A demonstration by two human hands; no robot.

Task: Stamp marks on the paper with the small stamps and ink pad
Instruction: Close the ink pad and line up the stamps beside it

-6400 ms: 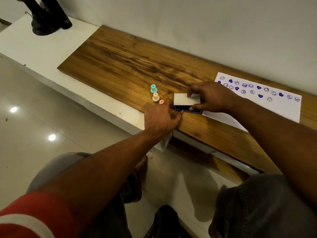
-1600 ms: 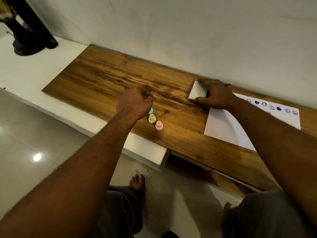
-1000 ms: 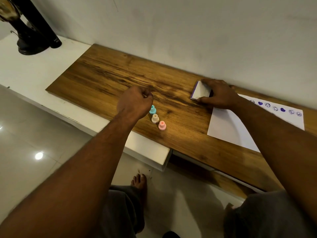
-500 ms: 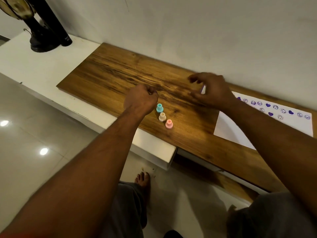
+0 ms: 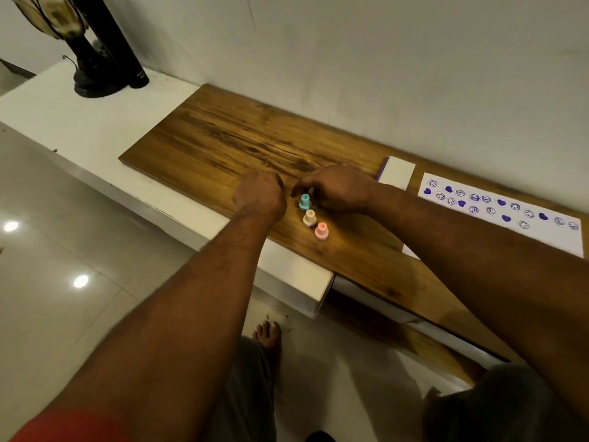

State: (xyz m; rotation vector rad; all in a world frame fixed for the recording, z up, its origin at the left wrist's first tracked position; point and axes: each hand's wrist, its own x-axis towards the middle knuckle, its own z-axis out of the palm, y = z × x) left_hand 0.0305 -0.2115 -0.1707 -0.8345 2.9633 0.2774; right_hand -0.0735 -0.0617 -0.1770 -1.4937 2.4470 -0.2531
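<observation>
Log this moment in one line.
right hand at teal stamp, grip unclear | left hand fisted | ink pad closed | paper stamped

**Stamps.** Teal stamp [image 5: 305,201]; cream stamp [image 5: 309,217] and pink stamp [image 5: 321,231] in line toward its 5 o'clock.

**Paper.** White paper [image 5: 510,212] at 3 o'clock, patterned with purple hearts and ringed faces.

**Ink pad.** Ink pad [image 5: 396,172] has a white lid and a purple edge.

**Board.** Board [image 5: 223,145] is brown with dark-streaked grain.

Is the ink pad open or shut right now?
Shut: the ink pad lies flat beside the paper, its white lid on top, only a thin purple edge showing, no inked face exposed.
</observation>
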